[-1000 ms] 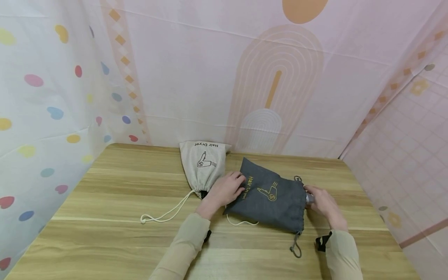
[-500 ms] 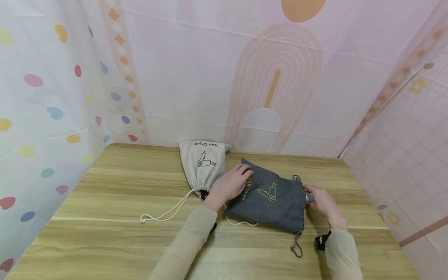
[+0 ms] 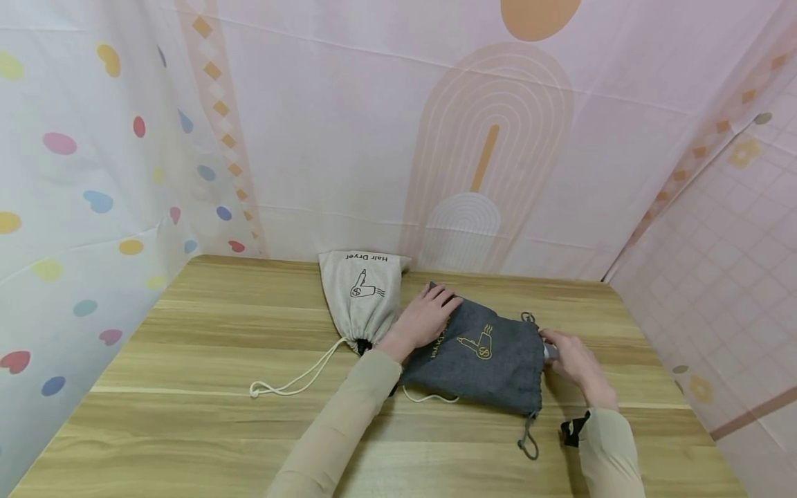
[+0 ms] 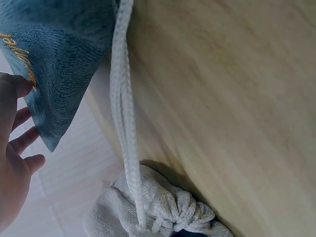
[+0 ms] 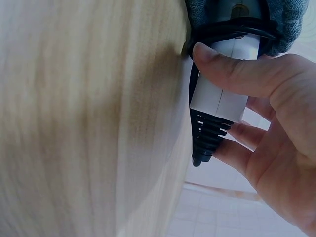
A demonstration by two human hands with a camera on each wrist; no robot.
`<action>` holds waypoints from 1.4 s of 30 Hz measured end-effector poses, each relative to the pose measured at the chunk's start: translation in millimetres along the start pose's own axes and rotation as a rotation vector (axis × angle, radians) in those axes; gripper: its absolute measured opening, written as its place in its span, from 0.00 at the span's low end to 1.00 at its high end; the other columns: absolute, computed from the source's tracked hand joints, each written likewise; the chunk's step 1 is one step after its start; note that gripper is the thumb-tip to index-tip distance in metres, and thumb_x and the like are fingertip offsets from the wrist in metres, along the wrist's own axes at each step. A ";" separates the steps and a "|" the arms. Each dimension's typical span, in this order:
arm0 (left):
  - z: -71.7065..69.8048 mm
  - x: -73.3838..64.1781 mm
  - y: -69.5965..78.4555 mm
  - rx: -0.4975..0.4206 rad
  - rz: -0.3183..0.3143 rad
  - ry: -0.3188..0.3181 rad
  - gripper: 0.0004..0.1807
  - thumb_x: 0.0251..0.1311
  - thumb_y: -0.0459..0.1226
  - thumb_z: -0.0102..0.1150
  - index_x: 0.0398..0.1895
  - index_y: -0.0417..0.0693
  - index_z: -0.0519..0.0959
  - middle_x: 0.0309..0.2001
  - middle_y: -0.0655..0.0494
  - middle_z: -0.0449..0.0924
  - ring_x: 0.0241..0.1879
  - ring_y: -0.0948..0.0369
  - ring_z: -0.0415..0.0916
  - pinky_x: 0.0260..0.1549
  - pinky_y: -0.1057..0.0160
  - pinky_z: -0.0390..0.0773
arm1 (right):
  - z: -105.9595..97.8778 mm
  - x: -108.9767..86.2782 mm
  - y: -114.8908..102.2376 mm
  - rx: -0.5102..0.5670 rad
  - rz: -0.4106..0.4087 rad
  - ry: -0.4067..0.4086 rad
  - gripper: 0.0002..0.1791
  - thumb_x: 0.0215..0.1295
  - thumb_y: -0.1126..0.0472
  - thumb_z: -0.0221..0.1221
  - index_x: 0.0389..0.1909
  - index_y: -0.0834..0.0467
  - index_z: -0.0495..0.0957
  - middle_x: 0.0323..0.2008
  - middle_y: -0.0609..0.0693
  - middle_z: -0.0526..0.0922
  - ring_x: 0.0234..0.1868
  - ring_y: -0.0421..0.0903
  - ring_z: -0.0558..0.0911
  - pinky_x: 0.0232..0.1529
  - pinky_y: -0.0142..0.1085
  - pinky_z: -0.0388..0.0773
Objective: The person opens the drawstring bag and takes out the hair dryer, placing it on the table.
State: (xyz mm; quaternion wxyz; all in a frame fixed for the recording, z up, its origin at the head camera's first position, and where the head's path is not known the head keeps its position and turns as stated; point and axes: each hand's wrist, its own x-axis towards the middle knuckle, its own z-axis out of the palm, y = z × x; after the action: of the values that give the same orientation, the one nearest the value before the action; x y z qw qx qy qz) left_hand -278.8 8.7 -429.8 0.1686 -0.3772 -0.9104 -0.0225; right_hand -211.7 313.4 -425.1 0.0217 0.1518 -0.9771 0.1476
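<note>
Together, a person's hands meet at a dark gray bag point(image 3: 479, 377) lying on a wooden table point(image 3: 187, 408), toward five o'clock in the head camera's view. The left hand point(image 3: 426, 318) rests, fingers relaxed, on the bag's corner at ten o'clock; the right hand point(image 3: 575, 360), at three o'clock, grips a pale handle point(image 3: 551, 353) jutting from the drawstring mouth. Lying toward ten o'clock from the dark bag is a light bag point(image 3: 376, 315) printed "Hair Dryer," its white cord point(image 3: 314, 373) trailing toward eight.

From the left wrist, the dark bag's pointed corner shows at ten o'clock, the left hand's spread fingers touching it by the yellow stitching. Braided strands point(image 4: 124, 89) run from near twelve o'clock to the light bag at six.

From the right wrist, thumb and fingers pinch the pale handle at two o'clock. A black cable point(image 5: 234, 29) wraps across it by the bag's mouth, and a black ribbed sleeve point(image 5: 210, 133) extends from its outer end.
</note>
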 end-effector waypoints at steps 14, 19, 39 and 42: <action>1.9 4.6 1.4 0.154 -0.013 -0.069 0.19 0.67 0.33 0.49 0.60 0.53 0.69 0.54 0.54 0.74 0.58 0.55 0.71 0.59 0.55 0.72 | 1.1 -0.4 -1.3 0.003 0.023 -0.012 0.33 0.45 0.82 0.52 0.59 0.69 0.70 0.55 0.72 0.75 0.40 0.62 0.82 0.21 0.33 0.63; 1.4 2.6 0.0 0.189 0.005 -0.044 0.18 0.65 0.31 0.52 0.57 0.53 0.70 0.53 0.55 0.74 0.56 0.56 0.72 0.55 0.57 0.74 | 2.1 -0.5 -1.4 -0.003 0.034 -0.019 0.33 0.46 0.82 0.53 0.59 0.69 0.70 0.55 0.71 0.74 0.40 0.62 0.81 0.22 0.34 0.65; 1.2 -7.2 -10.7 0.195 -0.010 -0.004 0.16 0.63 0.31 0.54 0.53 0.52 0.72 0.50 0.54 0.76 0.52 0.56 0.75 0.52 0.60 0.76 | 1.0 -7.7 1.6 0.012 -0.027 0.057 0.27 0.47 0.79 0.60 0.53 0.66 0.74 0.48 0.68 0.80 0.42 0.64 0.81 0.36 0.52 0.79; 0.7 -7.9 -11.9 0.184 -0.016 -0.005 0.15 0.64 0.32 0.53 0.53 0.52 0.72 0.51 0.53 0.76 0.53 0.56 0.75 0.53 0.60 0.76 | 0.6 -8.7 3.2 0.021 -0.027 0.057 0.27 0.48 0.78 0.61 0.53 0.65 0.75 0.47 0.67 0.81 0.43 0.64 0.81 0.36 0.52 0.80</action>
State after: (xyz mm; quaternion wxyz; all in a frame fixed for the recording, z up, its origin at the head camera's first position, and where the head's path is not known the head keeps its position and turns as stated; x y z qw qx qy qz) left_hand -282.0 -5.1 -432.0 0.2000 -0.3531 -0.9119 0.0607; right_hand -204.5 318.7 -427.4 0.0499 0.1611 -0.9723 0.1618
